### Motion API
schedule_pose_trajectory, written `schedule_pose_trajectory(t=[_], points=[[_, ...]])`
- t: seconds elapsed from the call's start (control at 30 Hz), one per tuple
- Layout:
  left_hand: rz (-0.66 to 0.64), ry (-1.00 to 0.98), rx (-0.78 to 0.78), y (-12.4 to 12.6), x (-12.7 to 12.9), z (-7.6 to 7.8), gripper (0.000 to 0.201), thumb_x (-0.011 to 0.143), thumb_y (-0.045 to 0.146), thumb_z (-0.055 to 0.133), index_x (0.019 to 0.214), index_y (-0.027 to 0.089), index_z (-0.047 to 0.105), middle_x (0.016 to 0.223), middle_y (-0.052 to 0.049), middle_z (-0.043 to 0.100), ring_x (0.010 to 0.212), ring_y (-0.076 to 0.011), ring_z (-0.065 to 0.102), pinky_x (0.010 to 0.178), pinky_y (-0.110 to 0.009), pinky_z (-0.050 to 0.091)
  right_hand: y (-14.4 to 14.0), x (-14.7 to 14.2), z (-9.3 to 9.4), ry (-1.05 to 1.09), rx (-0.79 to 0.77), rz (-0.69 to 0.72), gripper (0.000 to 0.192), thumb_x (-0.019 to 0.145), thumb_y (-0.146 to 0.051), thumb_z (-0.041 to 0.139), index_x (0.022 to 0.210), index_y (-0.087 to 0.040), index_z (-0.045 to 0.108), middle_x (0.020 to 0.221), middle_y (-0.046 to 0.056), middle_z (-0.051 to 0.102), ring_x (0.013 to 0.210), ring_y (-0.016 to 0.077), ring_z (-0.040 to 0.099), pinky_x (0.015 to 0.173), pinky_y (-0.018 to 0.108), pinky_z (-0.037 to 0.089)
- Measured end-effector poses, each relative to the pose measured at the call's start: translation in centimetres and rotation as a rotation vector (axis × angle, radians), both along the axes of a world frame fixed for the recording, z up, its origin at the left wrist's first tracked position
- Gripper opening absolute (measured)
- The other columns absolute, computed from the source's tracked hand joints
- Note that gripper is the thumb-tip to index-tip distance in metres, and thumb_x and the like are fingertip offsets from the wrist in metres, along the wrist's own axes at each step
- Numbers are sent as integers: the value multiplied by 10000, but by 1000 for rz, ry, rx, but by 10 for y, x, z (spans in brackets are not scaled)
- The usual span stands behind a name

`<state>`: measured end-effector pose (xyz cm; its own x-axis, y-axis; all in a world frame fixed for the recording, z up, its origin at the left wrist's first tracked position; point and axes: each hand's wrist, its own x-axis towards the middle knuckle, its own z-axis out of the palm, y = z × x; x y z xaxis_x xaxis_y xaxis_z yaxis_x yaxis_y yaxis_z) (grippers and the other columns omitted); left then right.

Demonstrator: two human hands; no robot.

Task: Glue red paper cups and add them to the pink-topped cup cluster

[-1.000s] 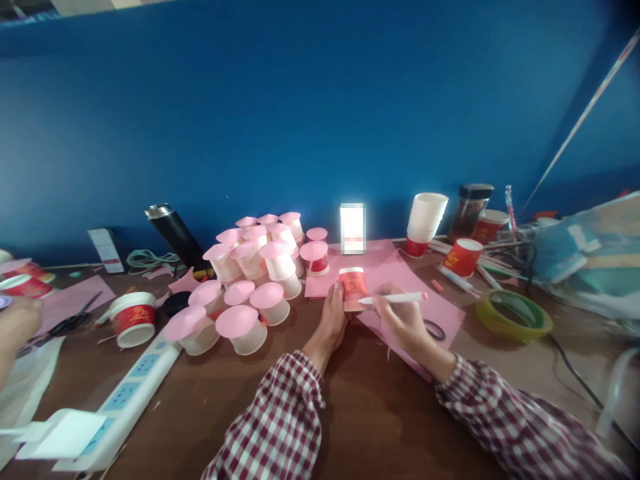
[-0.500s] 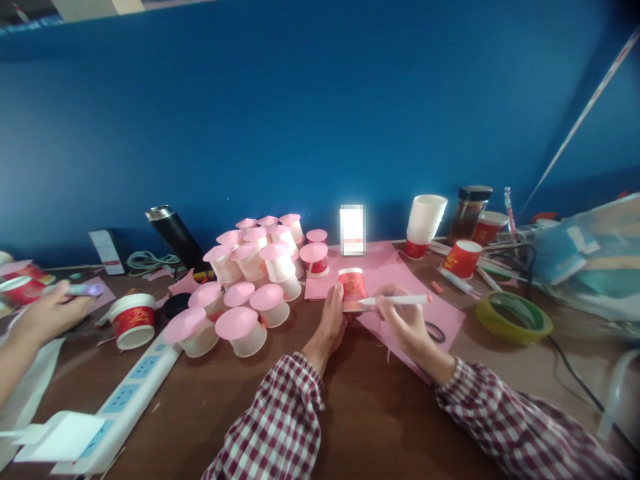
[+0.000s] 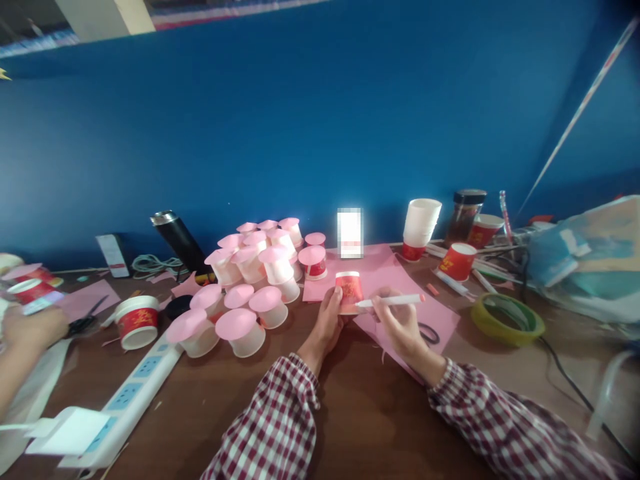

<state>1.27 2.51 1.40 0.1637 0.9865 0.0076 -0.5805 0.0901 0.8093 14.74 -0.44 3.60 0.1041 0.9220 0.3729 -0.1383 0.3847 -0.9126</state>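
A red paper cup [image 3: 350,288] with gold print is upside down in my left hand [image 3: 327,320], whose fingers are closed round its left side. My right hand [image 3: 397,327] pinches a white marker [image 3: 400,301] with a red end, its tip pointing left at the cup's lower right edge. Whether the tip touches the cup I cannot tell. Under and behind both hands lie sheets of pink paper [image 3: 383,270]. Beneath my right wrist, the dark handle of scissors [image 3: 429,333] shows on the paper.
Several upturned cups with pink paper tops [image 3: 243,327] stand to the left. A power strip [image 3: 143,387] and a co-worker's hand [image 3: 37,327] are further left. To the right are stacked white cups [image 3: 423,227], a red cup [image 3: 457,261], yellow tape [image 3: 507,319] and a plastic bag [image 3: 590,253].
My view has shifted slightly, while my hands keep hold of the cup and marker. The co-worker's hand has moved left, baring scissors on the table there.
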Motion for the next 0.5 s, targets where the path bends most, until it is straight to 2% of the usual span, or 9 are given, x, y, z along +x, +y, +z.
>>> schedule_pose_trajectory(t=[0.37,0.5], points=[[-74,-55,19,1,-6,-5,291,870,418,647,997,156,646,989,-88,717,939,-234,681,940,-407,491,3,2,-1,-13,-4,-35,296,849,-466,646,751,-197,572,588,-24,524,544,120,457,518,264,359],[-80,-63,-16,2,-5,-3,355,865,450,640,1013,129,661,1008,-114,722,976,-256,674,959,-414,480,5,2,-5,-1,-5,-32,281,838,-457,659,770,-196,581,620,-15,542,567,123,469,514,258,365]])
